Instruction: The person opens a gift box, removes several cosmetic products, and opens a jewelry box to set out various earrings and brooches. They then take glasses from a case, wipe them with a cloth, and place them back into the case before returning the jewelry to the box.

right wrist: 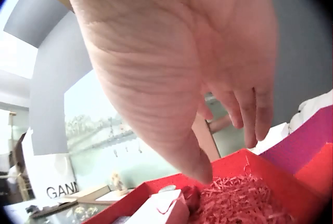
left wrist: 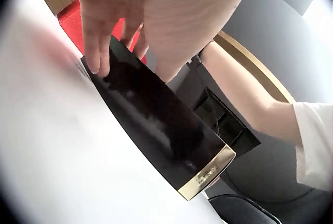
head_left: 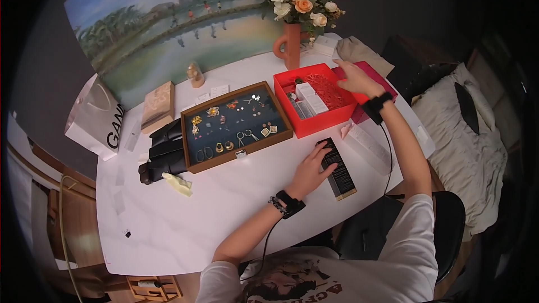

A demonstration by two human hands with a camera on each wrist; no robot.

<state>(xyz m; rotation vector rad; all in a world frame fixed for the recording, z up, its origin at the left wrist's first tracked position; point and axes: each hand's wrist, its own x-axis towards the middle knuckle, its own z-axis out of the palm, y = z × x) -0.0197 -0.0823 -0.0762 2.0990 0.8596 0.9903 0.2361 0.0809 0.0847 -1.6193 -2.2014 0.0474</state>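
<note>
A long black box with a gold end [head_left: 340,178] lies on the white table, and my left hand [head_left: 310,171] rests on its far end with fingers spread. In the left wrist view the fingers of that hand [left wrist: 156,16] touch the black box [left wrist: 151,115]. My right hand [head_left: 360,80] is over the right side of the red box [head_left: 323,124], fingers extended. Red shredded paper [right wrist: 239,198] and a white carton [right wrist: 162,208] lie inside the red box in the right wrist view, below the right hand [right wrist: 182,63], which holds nothing visible.
A wooden jewellery tray [head_left: 224,154] stands left of the red box. Behind are a vase with flowers [head_left: 292,47] and a painting [head_left: 185,22]. A pale slim box [head_left: 368,146] lies right of the black box. At the left stand a paper bag [head_left: 95,118] and black cases [head_left: 167,156].
</note>
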